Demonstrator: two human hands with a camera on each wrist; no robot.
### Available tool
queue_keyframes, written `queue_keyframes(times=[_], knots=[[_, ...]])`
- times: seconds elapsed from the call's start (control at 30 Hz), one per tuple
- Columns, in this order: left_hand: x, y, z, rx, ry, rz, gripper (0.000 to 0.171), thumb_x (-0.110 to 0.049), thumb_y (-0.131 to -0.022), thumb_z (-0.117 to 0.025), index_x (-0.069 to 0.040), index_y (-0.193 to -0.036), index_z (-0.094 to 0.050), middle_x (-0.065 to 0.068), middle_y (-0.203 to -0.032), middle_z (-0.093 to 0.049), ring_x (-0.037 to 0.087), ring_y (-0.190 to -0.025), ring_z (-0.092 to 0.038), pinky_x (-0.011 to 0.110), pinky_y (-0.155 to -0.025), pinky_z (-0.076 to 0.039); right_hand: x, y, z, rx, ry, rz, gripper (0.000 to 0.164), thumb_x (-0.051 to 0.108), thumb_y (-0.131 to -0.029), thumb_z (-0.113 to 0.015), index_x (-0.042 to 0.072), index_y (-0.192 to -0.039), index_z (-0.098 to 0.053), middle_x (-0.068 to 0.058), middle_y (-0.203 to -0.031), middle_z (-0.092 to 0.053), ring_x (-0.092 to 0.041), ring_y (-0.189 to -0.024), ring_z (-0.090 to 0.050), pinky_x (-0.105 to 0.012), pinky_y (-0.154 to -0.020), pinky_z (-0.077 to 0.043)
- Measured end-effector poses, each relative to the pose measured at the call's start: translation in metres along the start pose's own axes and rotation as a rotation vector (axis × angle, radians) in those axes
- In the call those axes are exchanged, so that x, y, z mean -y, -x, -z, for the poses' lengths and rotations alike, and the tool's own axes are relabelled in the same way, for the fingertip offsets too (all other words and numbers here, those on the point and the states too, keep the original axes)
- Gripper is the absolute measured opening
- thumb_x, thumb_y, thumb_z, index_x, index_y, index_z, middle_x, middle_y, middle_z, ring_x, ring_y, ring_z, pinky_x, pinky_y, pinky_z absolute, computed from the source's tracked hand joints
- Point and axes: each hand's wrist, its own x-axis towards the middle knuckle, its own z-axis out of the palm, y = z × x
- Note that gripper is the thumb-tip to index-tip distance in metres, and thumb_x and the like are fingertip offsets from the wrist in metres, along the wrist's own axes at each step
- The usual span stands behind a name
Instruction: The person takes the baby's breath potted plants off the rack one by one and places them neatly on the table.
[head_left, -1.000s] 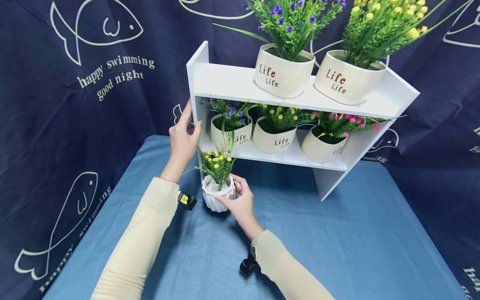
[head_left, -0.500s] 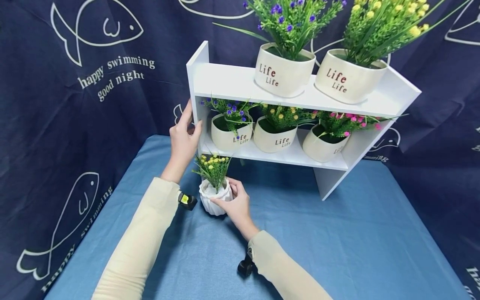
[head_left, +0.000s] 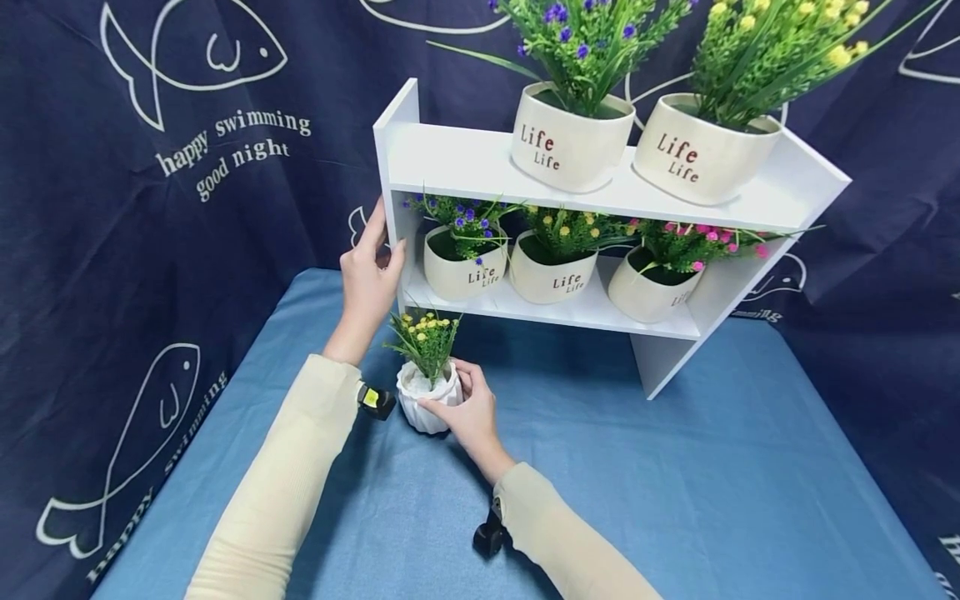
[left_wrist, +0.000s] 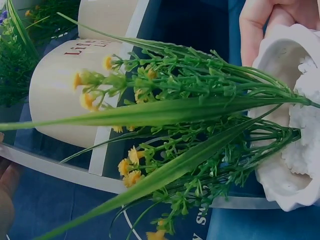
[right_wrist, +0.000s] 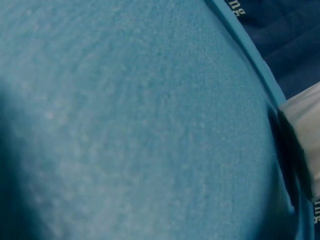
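Right hand [head_left: 474,410] has drawn white pot [head_left: 424,414] closer.

White pot [left_wrist: 272,192] partly past the left wrist view's edge, blue cloth [right_wrist: 150,125] blurry in the right wrist's.

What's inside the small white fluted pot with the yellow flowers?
Inside the small white fluted pot is lumpy white filling, with a green, yellow-flowered plant rising from it. The pot's floor is hidden beneath the filling.
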Motion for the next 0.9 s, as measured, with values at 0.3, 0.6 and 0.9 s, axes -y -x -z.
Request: queue_keyframes(times=[0.3,0.6,0.9], knots=[[0.002,0.0,-0.001,-0.018,-0.028,-0.028,0.055,-0.007,-0.093,-0.058,-0.009,-0.147,-0.043,0.019,-0.127,-0.063,0.025,-0.116,-0.064,0.04,-0.082,-0.059,-0.004,0.003,0.005,0.011,0.03,-0.015,0.068,0.001,-0.067,-0.085,-0.006,-0.126,-0.051,-0.022,-0.124,-0.065,-0.033,-0.117,-0.062,-0.045,-0.102,-0.049],[0.001,0.0,-0.001,-0.012,-0.009,-0.017,0.056,-0.007,-0.093,-0.059,-0.01,-0.147,-0.042,0.019,-0.129,-0.061,0.026,-0.118,-0.063,0.043,-0.082,-0.059,-0.005,0.006,0.011,0.042,0.049,-0.042,0.068,0.002,-0.069,-0.085,-0.005,-0.126,-0.049,-0.022,-0.125,-0.065,-0.033,-0.118,-0.061,-0.044,-0.103,-0.048],[0.0,0.0,-0.001,-0.002,0.005,0.003,0.056,-0.007,-0.094,-0.057,-0.012,-0.148,-0.042,0.018,-0.132,-0.06,0.026,-0.119,-0.062,0.045,-0.084,-0.058,-0.011,0.009,0.013,0.066,-0.006,-0.084,0.068,-0.001,-0.069,-0.083,-0.006,-0.125,-0.046,-0.024,-0.129,-0.061,-0.034,-0.125,-0.056,-0.043,-0.109,-0.042]])
